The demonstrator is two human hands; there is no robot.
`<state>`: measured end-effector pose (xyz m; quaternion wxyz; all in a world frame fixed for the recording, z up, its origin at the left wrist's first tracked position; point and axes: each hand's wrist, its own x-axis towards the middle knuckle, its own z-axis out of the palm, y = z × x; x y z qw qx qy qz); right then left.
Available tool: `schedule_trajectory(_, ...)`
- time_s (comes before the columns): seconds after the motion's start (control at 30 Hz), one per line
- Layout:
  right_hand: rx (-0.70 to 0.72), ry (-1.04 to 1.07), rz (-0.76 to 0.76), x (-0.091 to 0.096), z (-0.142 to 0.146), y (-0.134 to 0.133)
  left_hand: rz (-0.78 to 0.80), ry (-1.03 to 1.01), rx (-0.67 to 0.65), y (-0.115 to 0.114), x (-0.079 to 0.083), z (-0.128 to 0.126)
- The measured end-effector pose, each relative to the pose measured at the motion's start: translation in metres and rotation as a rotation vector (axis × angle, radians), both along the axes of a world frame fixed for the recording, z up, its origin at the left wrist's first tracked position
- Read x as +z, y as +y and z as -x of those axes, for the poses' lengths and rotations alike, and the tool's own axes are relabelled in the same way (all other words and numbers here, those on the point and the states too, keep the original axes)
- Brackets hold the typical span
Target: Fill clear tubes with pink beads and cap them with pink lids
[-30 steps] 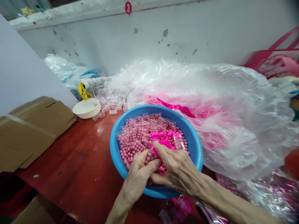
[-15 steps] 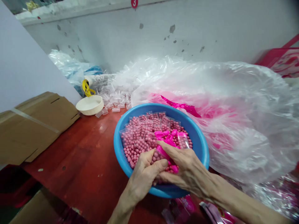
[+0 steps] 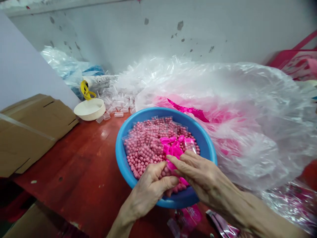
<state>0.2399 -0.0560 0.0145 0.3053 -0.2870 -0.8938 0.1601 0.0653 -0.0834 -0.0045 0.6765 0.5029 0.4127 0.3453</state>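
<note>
Over the near side of a blue basin [image 3: 119, 148], my left hand [image 3: 151, 183] is closed around a small clear container of pink beads [image 3: 166, 172]. My right hand [image 3: 200, 172] is on the bright pink cap [image 3: 171, 165] at the container's top, its index finger lying across it; the thumb is hidden. Pink beads [image 3: 137, 163], loose and in small clear containers, fill the basin. Several bright pink caps [image 3: 174, 147] lie on the beads, beside a clear container with a pink top [image 3: 190, 145].
The basin stands on a red tabletop [image 3: 86, 158]. Clear plastic sheeting [image 3: 247, 96] spreads behind and right. At the left are a cardboard box [image 3: 37, 129], a white lid-like dish [image 3: 89, 110], a yellow strap [image 3: 86, 92] and loose clear containers [image 3: 119, 107]. Pink packets [image 3: 189, 216] lie in front.
My right hand has shifted from wrapping around the container to lying over its cap, fingers straighter. My left hand keeps its hold. The whole view has shifted slightly.
</note>
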Motion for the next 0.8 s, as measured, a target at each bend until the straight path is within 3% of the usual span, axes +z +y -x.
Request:
schedule_trajectory(0.1,0.0,0.047,-0.005,-0.005,0.002,-0.004,0.025,-0.019,0.001,-0.001,-0.001,0.0)
schedule_trajectory(0.23,-0.107,0.091,-0.079,-0.018,0.009,-0.011,0.039,-0.05,0.039,-0.004,-0.003,-0.001)
schedule_trajectory(0.37,-0.17,0.006,-0.149,-0.026,0.016,-0.013,0.059,-0.129,0.154,-0.004,-0.004,-0.004)
schedule_trajectory(0.5,-0.243,-0.168,-0.147,-0.022,0.021,-0.012,0.083,-0.275,0.267,0.0,-0.005,-0.006)
schedule_trajectory(0.63,-0.263,-0.216,-0.216,-0.014,0.027,-0.011,0.084,-0.338,0.186,0.001,-0.006,-0.006)
schedule_trajectory(0.7,-0.285,-0.22,-0.29,-0.011,0.032,-0.011,0.049,-0.306,0.165,0.001,-0.007,-0.005)
schedule_trajectory(0.8,-0.313,-0.216,-0.421,-0.01,0.039,-0.011,-0.063,-0.151,0.232,0.001,-0.01,-0.005)
